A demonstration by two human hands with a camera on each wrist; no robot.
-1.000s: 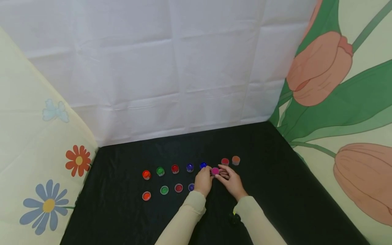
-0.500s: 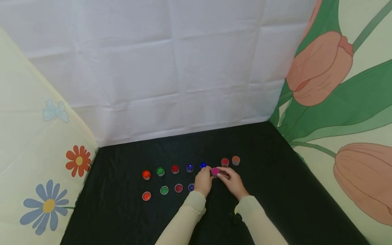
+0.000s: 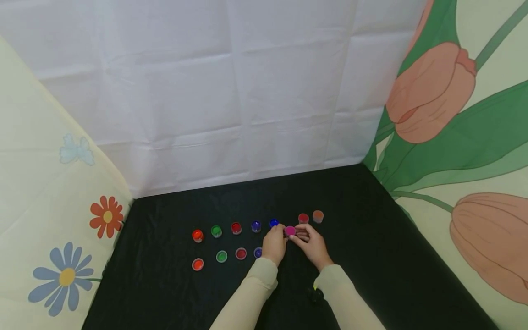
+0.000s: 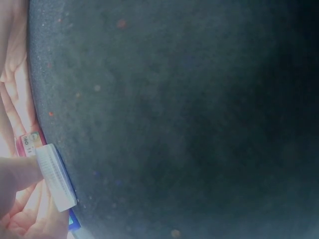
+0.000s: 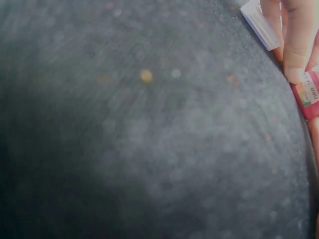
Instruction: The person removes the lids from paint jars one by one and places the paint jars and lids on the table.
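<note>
Between both hands in the head view is a small magenta pot, with its round magenta top facing up. My right hand pinches it from the right with thumb and fingers. My left hand grips at its left side, its fingertips partly hidden. In the right wrist view the magenta pot bears a printed label, with a finger against it. A whitish ridged cap shows by the left thumb in the left wrist view; I cannot tell whether it is held.
Behind the hands stands a row of pots: orange-red, green, red, purple, blue, pinkish red and brown-orange. In front lie round coloured caps. A black cloth covers the table.
My right hand shifts slightly about the magenta pot, its fingers changing position a little. The left hand stays nearly still, and the other pots and caps keep their places.
</note>
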